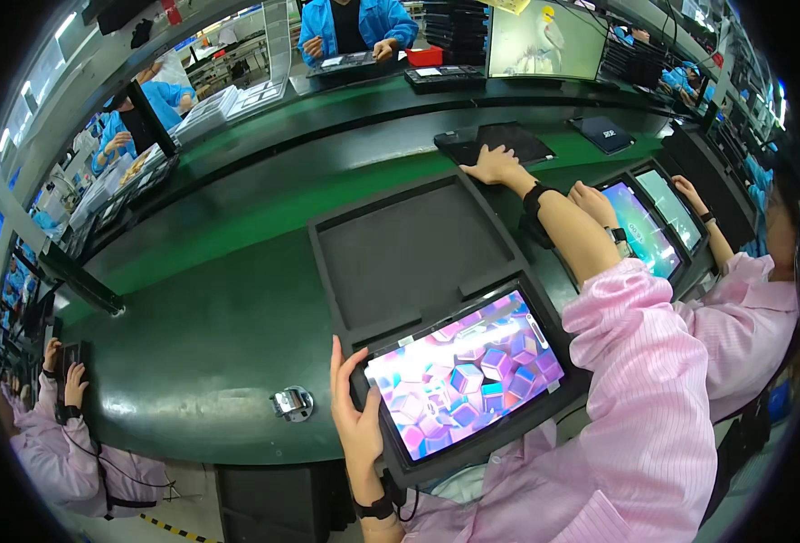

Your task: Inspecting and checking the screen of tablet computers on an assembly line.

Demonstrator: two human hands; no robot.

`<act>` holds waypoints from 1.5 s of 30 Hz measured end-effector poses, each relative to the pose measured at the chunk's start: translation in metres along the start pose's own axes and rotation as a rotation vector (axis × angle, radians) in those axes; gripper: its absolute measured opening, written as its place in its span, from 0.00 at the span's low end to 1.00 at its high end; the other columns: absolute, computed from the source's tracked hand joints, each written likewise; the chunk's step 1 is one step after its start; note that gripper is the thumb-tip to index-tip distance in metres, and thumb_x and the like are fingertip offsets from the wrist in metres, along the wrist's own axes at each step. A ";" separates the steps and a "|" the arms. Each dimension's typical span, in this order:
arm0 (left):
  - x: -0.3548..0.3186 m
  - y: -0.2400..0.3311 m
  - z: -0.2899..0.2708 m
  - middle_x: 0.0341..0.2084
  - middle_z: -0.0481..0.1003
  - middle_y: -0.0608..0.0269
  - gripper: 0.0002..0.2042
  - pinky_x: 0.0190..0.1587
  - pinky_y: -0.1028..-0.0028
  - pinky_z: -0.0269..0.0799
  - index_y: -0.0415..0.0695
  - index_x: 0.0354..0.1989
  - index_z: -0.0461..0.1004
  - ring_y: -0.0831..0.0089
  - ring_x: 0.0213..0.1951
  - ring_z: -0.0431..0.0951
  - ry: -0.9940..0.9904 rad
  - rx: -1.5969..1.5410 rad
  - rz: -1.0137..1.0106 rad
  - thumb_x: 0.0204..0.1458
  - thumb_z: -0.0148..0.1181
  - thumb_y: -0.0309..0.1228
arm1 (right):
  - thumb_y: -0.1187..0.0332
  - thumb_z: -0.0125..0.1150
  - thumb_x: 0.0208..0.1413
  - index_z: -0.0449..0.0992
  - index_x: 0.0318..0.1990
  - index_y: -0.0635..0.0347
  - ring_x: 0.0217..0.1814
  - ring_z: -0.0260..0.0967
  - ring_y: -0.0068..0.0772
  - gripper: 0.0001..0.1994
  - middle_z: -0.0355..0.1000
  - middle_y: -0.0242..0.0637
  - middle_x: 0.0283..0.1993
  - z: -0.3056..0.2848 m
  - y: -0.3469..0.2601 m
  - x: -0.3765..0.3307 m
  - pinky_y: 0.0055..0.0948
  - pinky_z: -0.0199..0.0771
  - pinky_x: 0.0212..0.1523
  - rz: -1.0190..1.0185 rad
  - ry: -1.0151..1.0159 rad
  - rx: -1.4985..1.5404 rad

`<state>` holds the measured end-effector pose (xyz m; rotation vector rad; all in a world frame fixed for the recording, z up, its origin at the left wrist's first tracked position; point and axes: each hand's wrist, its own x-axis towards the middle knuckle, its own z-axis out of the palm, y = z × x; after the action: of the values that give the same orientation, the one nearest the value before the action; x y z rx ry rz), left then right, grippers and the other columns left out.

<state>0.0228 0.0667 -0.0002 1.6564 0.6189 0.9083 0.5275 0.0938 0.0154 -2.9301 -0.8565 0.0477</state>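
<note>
A lit tablet (465,374), its screen full of pink, purple and blue cubes, lies in the near section of a black foam tray (320,262). The tray's far section shows a bare recess. My left hand (356,412) grips the left side of the tray beside the tablet, thumb at the tablet's edge and fingers along the outside. Stretched forward past the tray's far right corner, my right hand (495,166) has its fingers spread by a dark flat panel (522,140). Whether the fingertips touch the panel cannot be made out.
To my right, a co-worker's hands (596,206) are at another tray with two lit tablets (642,226). A small metal fixture (292,404) stands on the green table (192,362). Another dark tablet (601,134) lies at the back right. People work across the table and at far left.
</note>
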 end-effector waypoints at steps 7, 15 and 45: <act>0.000 0.001 0.000 0.69 0.52 0.51 0.21 0.69 0.62 0.43 0.38 0.48 0.73 0.57 0.70 0.49 -0.002 0.040 0.022 0.42 0.52 0.17 | 0.69 0.62 0.48 0.77 0.41 0.68 0.44 0.77 0.51 0.14 0.75 0.49 0.46 -0.012 -0.024 -0.003 0.57 0.79 0.31 -0.187 0.313 -0.368; -0.003 -0.008 -0.002 0.67 0.54 0.50 0.20 0.67 0.63 0.47 0.41 0.50 0.73 0.59 0.68 0.53 0.018 0.013 0.108 0.45 0.53 0.21 | 0.71 0.55 0.54 0.72 0.46 0.56 0.34 0.76 0.50 0.12 0.76 0.46 0.34 -0.106 0.041 -0.066 0.42 0.77 0.32 -0.315 0.726 -0.203; -0.064 0.093 -0.004 0.42 0.78 0.59 0.10 0.53 0.76 0.70 0.35 0.43 0.76 0.74 0.46 0.76 -0.046 -1.310 -0.007 0.56 0.60 0.28 | 0.36 0.70 0.36 0.45 0.70 0.64 0.70 0.54 0.44 0.60 0.54 0.51 0.68 -0.102 0.028 -0.491 0.41 0.55 0.65 -0.843 -0.459 1.625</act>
<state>-0.0218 -0.0058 0.0735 0.4791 -0.0753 0.9346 0.1343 -0.2016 0.1172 -0.9729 -1.1584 0.8591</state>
